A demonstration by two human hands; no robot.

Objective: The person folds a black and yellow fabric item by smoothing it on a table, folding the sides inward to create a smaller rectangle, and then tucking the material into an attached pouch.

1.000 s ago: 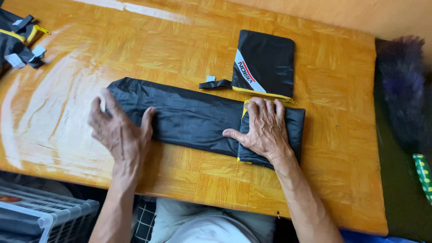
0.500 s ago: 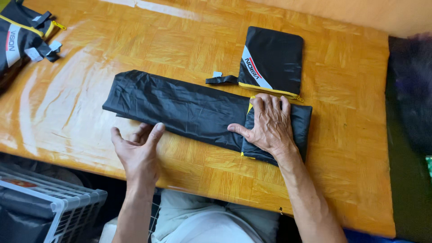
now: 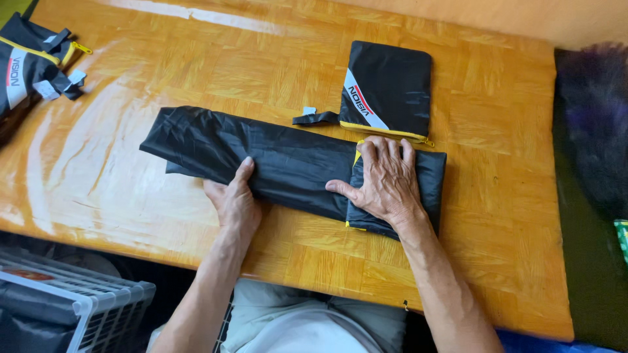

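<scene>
Hands (image 3: 386, 180) on long black folded fabric (image 3: 261, 160)

Two hands are counted, left hand (image 3: 235, 202) and right hand (image 3: 386, 180); one folded black fabric strip (image 3: 275, 160); two black zippered pouches (image 3: 389, 91) (image 3: 29, 62); one wooden table (image 3: 497, 216); one white wire basket (image 3: 72, 307).

left fingers (image 3: 226, 189) under black fabric (image 3: 275, 163)

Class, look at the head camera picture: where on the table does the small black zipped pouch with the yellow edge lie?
The black pouch lies flat on the wooden table, at the far side right of centre, just beyond the right hand pressing the folded black fabric.
</scene>
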